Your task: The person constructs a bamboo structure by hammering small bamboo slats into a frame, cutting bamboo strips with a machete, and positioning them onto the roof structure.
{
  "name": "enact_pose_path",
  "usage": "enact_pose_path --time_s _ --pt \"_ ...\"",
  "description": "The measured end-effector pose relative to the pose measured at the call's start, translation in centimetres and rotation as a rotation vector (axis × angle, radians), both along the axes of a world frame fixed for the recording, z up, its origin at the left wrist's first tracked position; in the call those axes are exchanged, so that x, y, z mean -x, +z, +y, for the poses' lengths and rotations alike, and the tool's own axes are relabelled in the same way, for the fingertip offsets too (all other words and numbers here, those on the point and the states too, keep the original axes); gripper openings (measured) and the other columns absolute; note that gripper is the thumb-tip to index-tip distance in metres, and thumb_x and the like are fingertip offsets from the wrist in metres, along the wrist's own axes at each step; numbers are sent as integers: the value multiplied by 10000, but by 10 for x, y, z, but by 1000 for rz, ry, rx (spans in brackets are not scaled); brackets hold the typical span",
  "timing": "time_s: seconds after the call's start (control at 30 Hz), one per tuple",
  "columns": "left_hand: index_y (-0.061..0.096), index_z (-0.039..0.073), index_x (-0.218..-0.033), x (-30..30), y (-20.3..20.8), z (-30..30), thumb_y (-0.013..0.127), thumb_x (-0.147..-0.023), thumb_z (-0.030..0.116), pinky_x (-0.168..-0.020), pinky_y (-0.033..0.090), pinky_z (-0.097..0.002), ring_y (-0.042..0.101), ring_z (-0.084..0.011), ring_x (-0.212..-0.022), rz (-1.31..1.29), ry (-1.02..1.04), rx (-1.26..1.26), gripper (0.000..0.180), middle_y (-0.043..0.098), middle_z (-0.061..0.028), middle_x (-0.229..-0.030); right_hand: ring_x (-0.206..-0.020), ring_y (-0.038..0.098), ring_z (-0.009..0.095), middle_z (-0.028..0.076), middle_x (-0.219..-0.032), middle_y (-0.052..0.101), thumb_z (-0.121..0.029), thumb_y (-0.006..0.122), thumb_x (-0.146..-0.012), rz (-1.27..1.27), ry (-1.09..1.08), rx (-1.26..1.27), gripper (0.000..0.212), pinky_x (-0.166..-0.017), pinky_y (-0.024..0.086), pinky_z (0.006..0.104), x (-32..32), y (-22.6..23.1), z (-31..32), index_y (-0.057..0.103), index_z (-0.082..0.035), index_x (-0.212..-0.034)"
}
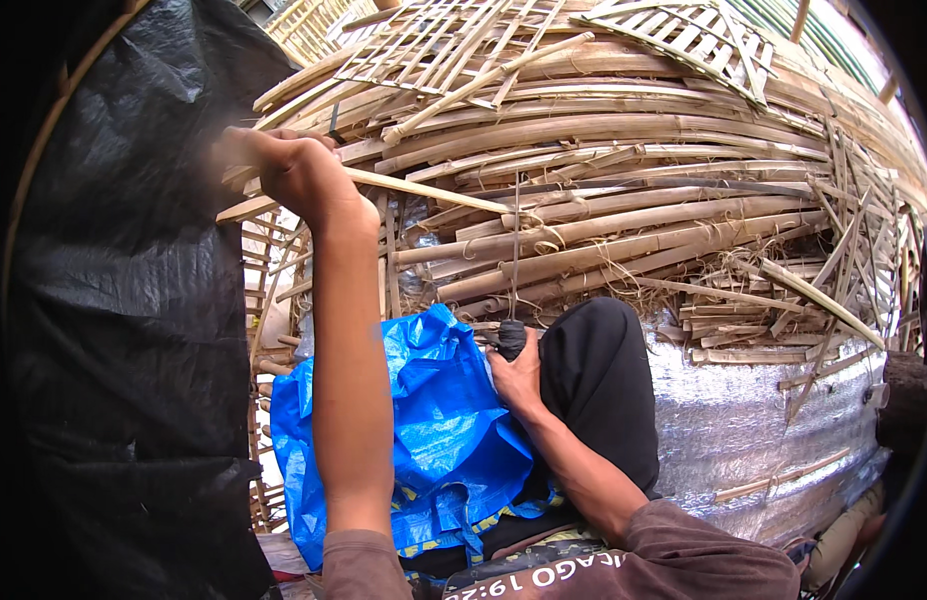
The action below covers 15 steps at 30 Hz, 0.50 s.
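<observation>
Nearest the camera, see left forearm [352, 370]; at upper left, left hand [306, 175] curled on 1 bamboo strip [429, 190], probably light, springy, best held away from thin blade [516, 255]; at centre, right hand [519, 378] clenched around dark handle [510, 338].

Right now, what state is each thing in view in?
Bamboo strip, held
Black-handled tool, held upright
Left grip, raised, closed on bamboo strip
Right grip, closed on black-handled tool
Blue sheet, crumpled
Bamboo pieces, piled
Silver sheet, spread out
Black sheet, hanging, wrinkled
</observation>
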State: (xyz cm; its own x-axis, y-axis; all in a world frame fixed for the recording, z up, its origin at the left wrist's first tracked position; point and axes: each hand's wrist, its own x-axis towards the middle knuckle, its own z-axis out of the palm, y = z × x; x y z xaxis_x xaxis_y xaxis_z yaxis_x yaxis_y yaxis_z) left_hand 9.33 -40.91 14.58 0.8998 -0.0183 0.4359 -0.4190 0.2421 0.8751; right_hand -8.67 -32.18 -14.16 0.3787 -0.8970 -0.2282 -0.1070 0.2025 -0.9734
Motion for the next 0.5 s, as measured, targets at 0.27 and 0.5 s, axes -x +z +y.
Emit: enact_pose_path --time_s 0.27,0.5 --pt "361 113 -723 14 7 0 256 -1019 548 -468 312 -243 366 -103 -494 65 -104 0 536 379 1 -583 -733 612 200 130 -837 618 -127 669 -792 -129 46 -65 472 -696 500 359 5 3 -2 432 -31 -1189" --pt "337 103 -701 13 11 -14 258 -1030 517 -477 281 -253 301 -106 -503 41 -79 -1 534 361 2 -583 -799 660 248 149 -905 662 -114 686 -769 23 126 126 503 -720 513 387 11 18 -6 428 -52 -1197"
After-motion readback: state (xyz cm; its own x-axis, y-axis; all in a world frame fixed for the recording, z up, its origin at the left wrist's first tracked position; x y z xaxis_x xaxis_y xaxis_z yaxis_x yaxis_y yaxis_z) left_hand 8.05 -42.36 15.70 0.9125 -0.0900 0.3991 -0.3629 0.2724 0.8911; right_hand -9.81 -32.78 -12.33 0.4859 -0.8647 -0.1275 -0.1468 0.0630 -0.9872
